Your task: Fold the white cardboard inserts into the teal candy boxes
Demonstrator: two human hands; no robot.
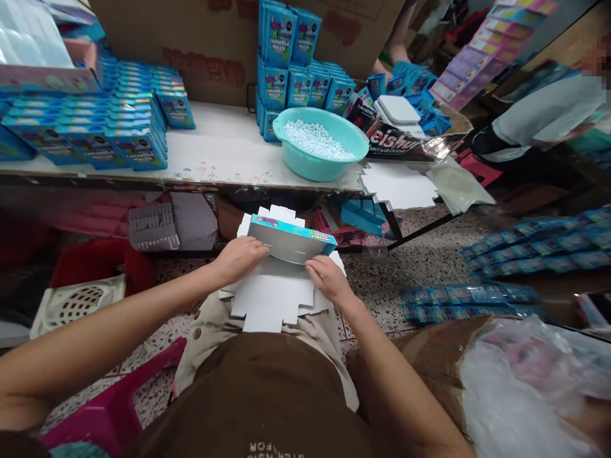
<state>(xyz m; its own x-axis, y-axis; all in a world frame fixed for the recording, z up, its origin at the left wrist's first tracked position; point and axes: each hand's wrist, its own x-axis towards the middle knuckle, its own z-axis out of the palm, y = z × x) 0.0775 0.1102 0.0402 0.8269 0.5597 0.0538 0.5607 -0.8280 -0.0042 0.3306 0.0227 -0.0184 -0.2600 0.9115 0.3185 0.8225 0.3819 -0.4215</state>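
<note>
My left hand (238, 257) and my right hand (327, 278) both grip a blue candy carton (291, 240), partly folded, its white inside turned toward me. It is held over a stack of flat white carton blanks (274, 296) lying on my lap. Fingers of both hands are closed on the carton's lower edges.
A white table (224, 149) ahead carries stacks of finished blue cartons (95, 121), more upright cartons (296, 63) and a teal basin (317, 143) of white pellets. More blanks (398, 184) lie at its right end. Another person (544, 114) sits far right. A pink stool (119, 401) is at lower left.
</note>
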